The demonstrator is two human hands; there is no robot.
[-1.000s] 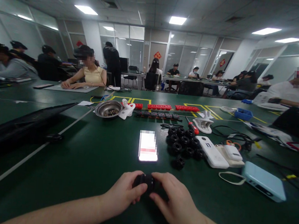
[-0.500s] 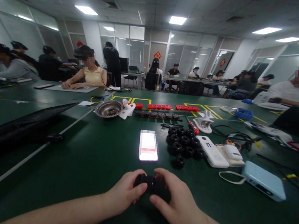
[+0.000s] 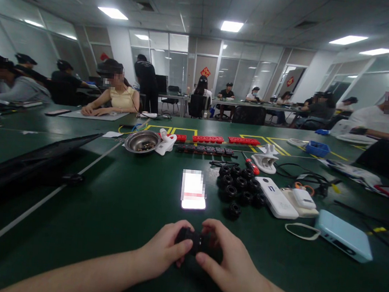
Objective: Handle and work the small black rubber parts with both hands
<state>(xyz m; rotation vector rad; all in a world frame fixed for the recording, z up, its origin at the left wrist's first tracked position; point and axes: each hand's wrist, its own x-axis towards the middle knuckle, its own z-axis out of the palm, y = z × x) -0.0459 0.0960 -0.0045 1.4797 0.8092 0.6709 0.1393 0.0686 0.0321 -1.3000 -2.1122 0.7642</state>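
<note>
My left hand is closed around a small black cylindrical part, its thumb lying across the near side. At the right end of this part, the thumb and fingers of my right hand curve round a dark area that looks like more of the same black piece; its outline there is hard to make out. Both hands are just above the green table. Beyond them lies a phone with a lit screen. To its right sits a cluster of black ring-shaped parts, with a single black ring nearer me.
A metal bowl holds small pieces. Red trays and a black strip lie farther back, near a red screwdriver. On the right are a white power bank, a light-blue box and cables. A dark monitor stands left.
Both hands keep almost the same place and grip. The fingers and the black part between them shift very slightly; the things on the table stay where they were.
</note>
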